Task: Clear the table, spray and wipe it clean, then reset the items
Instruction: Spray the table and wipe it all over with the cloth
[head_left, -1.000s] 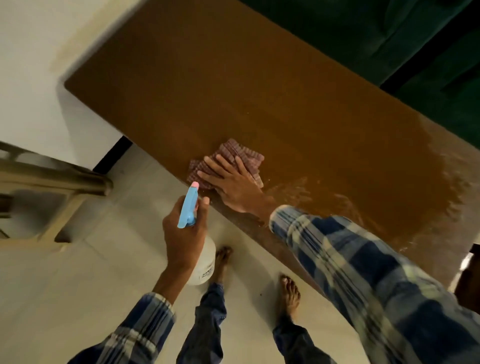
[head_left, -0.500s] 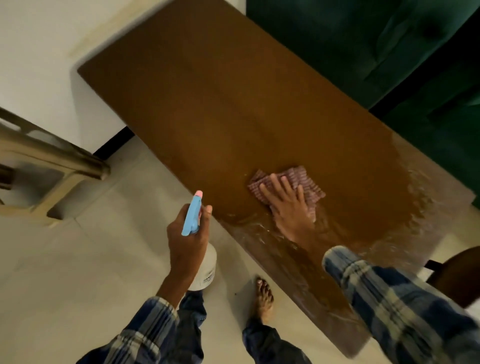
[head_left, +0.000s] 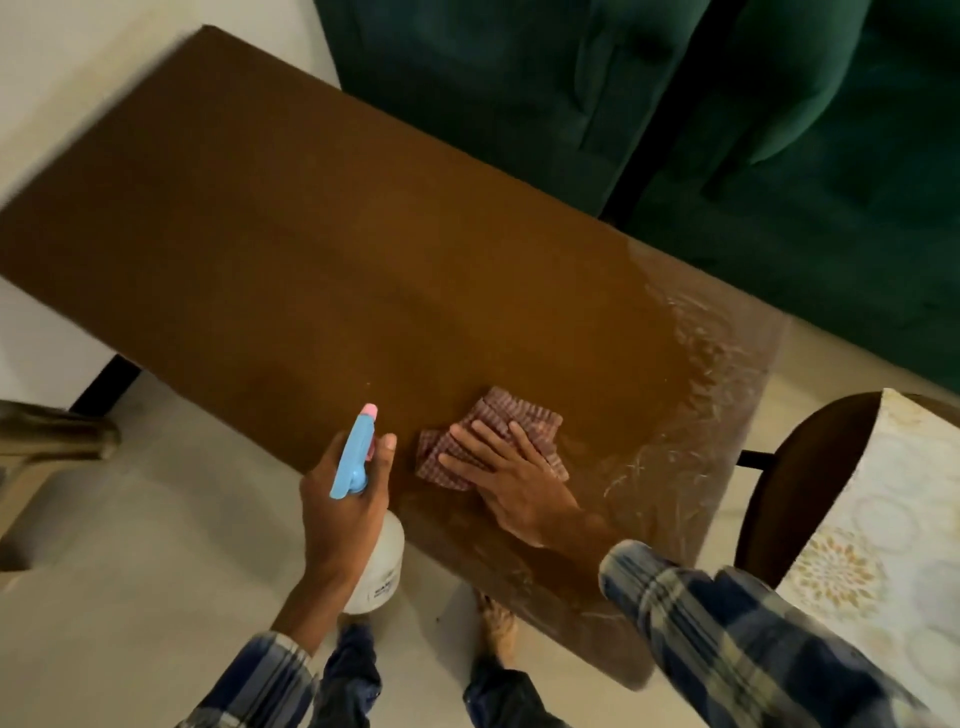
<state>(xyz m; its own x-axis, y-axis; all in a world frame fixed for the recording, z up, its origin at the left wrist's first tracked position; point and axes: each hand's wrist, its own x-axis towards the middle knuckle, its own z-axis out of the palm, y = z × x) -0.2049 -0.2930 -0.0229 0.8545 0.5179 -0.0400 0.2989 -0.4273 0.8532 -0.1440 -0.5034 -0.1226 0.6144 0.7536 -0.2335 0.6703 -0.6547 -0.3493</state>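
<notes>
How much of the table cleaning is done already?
Clearing looks done: the brown table has nothing on it but the checked cloth. Spraying has happened too, since the end near the person shines wet. Wiping is going on now: the right hand presses the cloth flat on the wet part, while the left hand holds the spray bottle. Left: finish wiping, then put the items back.

Hidden, cropped and unreadable parts

The right hand covers much of the checked reddish cloth; the left hand hides the white spray bottle's neck, its label print too small to read; the picture's edges crop the green upholstered sofa and the floral-patterned cloth.
</notes>
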